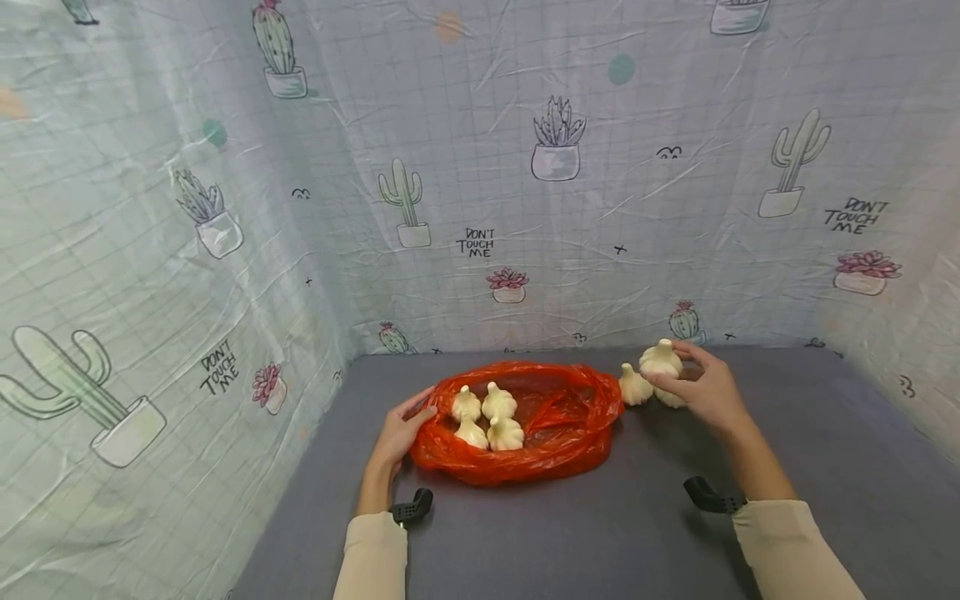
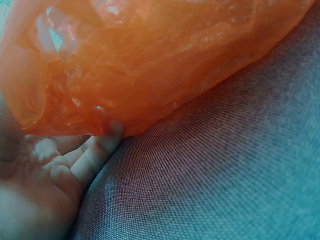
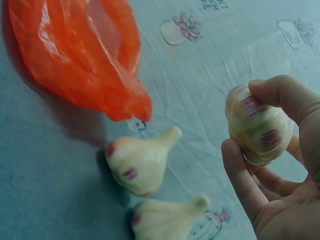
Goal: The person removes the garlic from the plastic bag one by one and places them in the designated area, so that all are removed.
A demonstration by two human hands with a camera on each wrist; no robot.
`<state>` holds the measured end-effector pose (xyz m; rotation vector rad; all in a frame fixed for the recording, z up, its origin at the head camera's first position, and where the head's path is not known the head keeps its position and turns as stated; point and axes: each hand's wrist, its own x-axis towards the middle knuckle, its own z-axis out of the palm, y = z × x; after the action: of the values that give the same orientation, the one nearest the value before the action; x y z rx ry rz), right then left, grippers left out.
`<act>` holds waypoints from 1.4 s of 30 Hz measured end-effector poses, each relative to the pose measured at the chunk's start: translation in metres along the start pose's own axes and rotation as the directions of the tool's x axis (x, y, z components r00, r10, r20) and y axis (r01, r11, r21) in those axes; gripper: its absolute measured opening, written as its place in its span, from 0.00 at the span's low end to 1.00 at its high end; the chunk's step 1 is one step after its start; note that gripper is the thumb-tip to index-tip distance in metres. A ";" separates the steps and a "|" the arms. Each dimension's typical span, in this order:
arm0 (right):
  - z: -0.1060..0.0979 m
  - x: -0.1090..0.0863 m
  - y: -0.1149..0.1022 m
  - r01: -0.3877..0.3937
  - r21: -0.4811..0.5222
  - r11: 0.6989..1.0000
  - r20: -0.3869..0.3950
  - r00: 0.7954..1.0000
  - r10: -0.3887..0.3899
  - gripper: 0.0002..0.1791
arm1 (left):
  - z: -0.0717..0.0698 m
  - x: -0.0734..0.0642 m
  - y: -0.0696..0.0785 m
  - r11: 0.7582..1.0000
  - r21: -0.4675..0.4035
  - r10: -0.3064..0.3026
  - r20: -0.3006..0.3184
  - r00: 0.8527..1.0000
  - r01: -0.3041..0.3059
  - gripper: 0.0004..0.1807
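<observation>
A red plastic bag (image 1: 513,468) lies spread on the grey table with its mouth facing up. Several garlic bulbs (image 1: 498,402) sit together in its left part. My left hand (image 1: 395,435) holds the bag's left rim, thumb over the edge; in the left wrist view the film (image 2: 150,65) hides some fingertips. Right of the bag, my right hand (image 1: 708,392) pinches a garlic bulb (image 3: 257,125) between thumb and fingers, raised above the table. Below it rest two more bulbs, one garlic bulb (image 3: 140,162) near the bag and another garlic bulb (image 3: 167,220) beside it.
The grey table (image 1: 570,542) runs back to a hanging sheet (image 1: 585,208) printed with cacti, which also encloses the left and right sides. A black wrist camera (image 1: 412,507) sits on the left wrist, and another black camera (image 1: 712,497) on the right.
</observation>
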<state>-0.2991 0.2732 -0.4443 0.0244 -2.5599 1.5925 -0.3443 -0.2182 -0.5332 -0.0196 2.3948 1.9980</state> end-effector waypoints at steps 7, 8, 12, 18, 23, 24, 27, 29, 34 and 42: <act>-0.016 0.000 0.010 -0.022 -0.023 0.999 -0.046 0.999 0.021 0.49 | 0.000 0.001 -0.001 1.000 0.001 -0.004 0.002 1.000 0.004 0.25; -0.017 0.000 0.010 -0.026 -0.024 0.999 -0.056 0.998 0.025 0.50 | 0.000 0.001 -0.001 1.000 0.001 -0.003 0.003 1.000 0.003 0.25; -0.022 0.000 0.015 -0.039 -0.014 0.999 -0.088 0.995 0.038 0.50 | -0.001 0.000 -0.001 1.000 -0.001 -0.001 0.003 1.000 0.001 0.25; -0.031 0.002 0.026 -0.041 -0.005 0.999 -0.082 0.996 0.040 0.50 | -0.001 0.001 -0.001 1.000 0.003 0.003 0.000 1.000 -0.003 0.25; -0.035 0.003 0.037 -0.069 -0.012 0.998 -0.093 0.993 0.067 0.49 | 0.000 0.001 -0.001 1.000 -0.002 0.002 0.001 1.000 -0.002 0.24; -0.036 0.003 0.039 -0.078 -0.010 0.997 -0.098 0.992 0.076 0.49 | 0.000 0.001 -0.001 1.000 -0.004 0.004 0.003 1.000 -0.004 0.24; -0.039 0.003 0.044 -0.102 -0.006 0.995 -0.107 0.989 0.101 0.50 | 0.000 0.001 -0.001 1.000 -0.001 0.008 0.006 1.000 -0.008 0.25; -0.041 0.003 0.048 -0.115 -0.005 0.993 -0.108 0.988 0.114 0.50 | 0.000 0.001 -0.001 1.000 0.003 0.008 0.004 1.000 -0.008 0.25; -0.046 0.004 0.058 -0.128 0.000 0.992 -0.109 0.986 0.127 0.51 | 0.000 0.001 -0.001 1.000 0.008 0.012 0.004 1.000 -0.012 0.25; -0.047 0.006 0.077 -0.172 -0.020 0.985 -0.115 0.979 0.169 0.52 | 0.001 0.000 0.000 1.000 0.011 0.005 0.000 1.000 -0.005 0.25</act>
<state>-0.3066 0.3492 -0.4918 -0.2875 -2.5574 1.5610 -0.3448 -0.2176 -0.5328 -0.0131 2.4076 1.9871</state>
